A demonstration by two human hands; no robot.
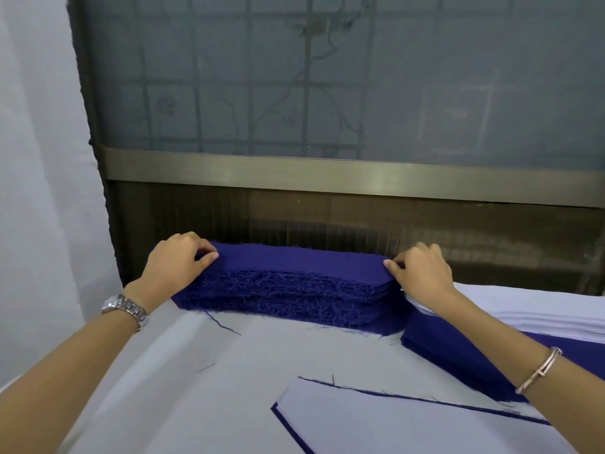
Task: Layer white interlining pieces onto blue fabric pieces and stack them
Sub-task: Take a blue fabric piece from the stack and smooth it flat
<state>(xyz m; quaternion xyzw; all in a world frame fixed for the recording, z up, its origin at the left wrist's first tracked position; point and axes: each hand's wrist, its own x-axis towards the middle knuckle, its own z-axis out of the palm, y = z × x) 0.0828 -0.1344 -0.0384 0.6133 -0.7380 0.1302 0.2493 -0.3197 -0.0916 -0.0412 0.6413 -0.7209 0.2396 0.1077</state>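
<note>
The white-covered desk (163, 371) carried a thick blue fabric stack (288, 286) at its far edge, frayed sides facing the person. Right of it lay a white interlining stack (540, 309), with a second blue pile (442, 342) just in front. Nearer, a white piece (393, 421) lay on a blue one, blue showing along its edges. The left hand (178, 260) pinched the top blue piece at its left end, and the right hand (422, 268) pinched its right end. A watch (126, 308) and a bracelet (540, 368) circled the wrists.
</note>
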